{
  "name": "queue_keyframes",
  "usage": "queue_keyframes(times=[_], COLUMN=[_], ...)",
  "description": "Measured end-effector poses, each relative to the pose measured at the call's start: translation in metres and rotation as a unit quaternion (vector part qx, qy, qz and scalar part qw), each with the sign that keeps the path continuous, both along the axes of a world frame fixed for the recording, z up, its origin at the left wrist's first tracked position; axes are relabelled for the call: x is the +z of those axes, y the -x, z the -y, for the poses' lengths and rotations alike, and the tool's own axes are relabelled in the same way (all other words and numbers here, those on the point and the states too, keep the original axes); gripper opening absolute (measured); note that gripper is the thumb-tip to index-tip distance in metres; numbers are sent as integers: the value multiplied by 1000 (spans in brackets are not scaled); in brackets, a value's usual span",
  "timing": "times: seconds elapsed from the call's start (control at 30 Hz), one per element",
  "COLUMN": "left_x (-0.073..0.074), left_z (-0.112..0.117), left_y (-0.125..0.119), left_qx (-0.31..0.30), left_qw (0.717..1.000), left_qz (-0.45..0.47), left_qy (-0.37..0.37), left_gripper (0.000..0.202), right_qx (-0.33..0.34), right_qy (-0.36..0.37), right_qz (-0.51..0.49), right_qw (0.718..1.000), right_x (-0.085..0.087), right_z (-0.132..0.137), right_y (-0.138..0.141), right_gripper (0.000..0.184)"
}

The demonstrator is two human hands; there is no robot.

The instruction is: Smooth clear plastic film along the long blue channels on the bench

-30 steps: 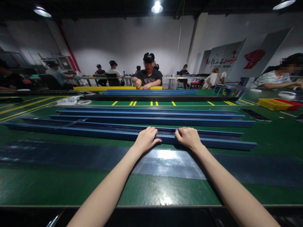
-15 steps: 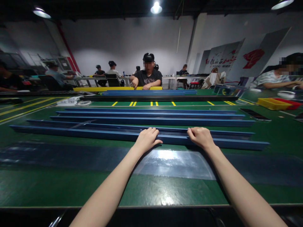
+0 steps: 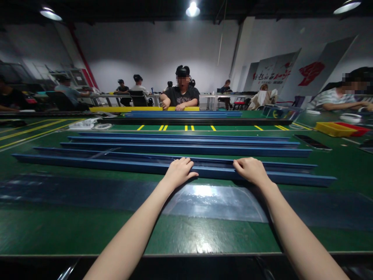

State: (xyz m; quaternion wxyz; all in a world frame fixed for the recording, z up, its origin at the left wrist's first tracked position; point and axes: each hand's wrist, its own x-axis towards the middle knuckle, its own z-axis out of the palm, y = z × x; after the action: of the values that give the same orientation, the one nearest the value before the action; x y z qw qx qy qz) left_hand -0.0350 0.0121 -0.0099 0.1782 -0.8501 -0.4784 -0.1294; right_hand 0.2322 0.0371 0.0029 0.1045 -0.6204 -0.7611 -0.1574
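Note:
A long blue U-shaped channel [image 3: 87,163] lies crosswise on the table in front of me, its open side up. My left hand [image 3: 180,172] is closed over its near wall, fingers inside and thumb on the near face. Farther right, my right hand [image 3: 251,170] grips the same wall with curled fingers; its fingertips are partly hidden. A thin strip crosses the channel's left part. Between the channel and me, a clear plastic strip [image 3: 215,202] lies flat, glaring under the lamp. Just beyond the held channel rests another blue channel [image 3: 186,149].
Across the green table [image 3: 180,237], a black bar [image 3: 198,121] and more blue profiles lie before a seated co-worker [image 3: 182,93] with a yellow profile [image 3: 116,110]. A phone [image 3: 312,142] and a yellow tray [image 3: 332,129] are at right. White items [image 3: 83,123] sit at left.
My right hand has shifted slightly right, and the channel's right end now reaches a little farther right. My left hand has moved slightly left along the wall. Both keep their hold.

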Motion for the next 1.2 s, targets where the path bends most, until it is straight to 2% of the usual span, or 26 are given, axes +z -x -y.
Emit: queue_keyframes(times=[0.13, 0.3, 0.47, 0.7, 0.9, 1.03, 1.2], left_x=[-1, -2, -4, -4, -3, -1, 1], left_z=[0, -1, -2, -1, 0, 0, 1], left_y=[0, -2, -2, -2, -1, 0, 1], left_qx=[1, -2, -4, -6, -13, -22, -36], left_qw=[1000, 1000, 1000, 1000, 1000, 999, 999], left_qz=[1, 0, 2, 7, 7, 9, 16], left_qy=[0, -4, -11, -10, -16, -26, -20], left_gripper=[35, 34, 34, 33, 35, 37, 36], right_qx=[11, 73, 91, 35, 52, 47, 8], right_qy=[-18, -69, -104, -91, -104, -102, -96], right_qz=[11, -5, -27, -38, -30, -29, -26], right_qw=[1000, 995, 990, 995, 993, 993, 995], right_x=[0, -4, -9, -11, -12, -12, -10], right_z=[3, 6, 7, 1, -1, -1, 1], right_y=[11, 40, 56, 57, 56, 47, 30], right_gripper=[46, 44, 42, 48, 48, 49, 49])
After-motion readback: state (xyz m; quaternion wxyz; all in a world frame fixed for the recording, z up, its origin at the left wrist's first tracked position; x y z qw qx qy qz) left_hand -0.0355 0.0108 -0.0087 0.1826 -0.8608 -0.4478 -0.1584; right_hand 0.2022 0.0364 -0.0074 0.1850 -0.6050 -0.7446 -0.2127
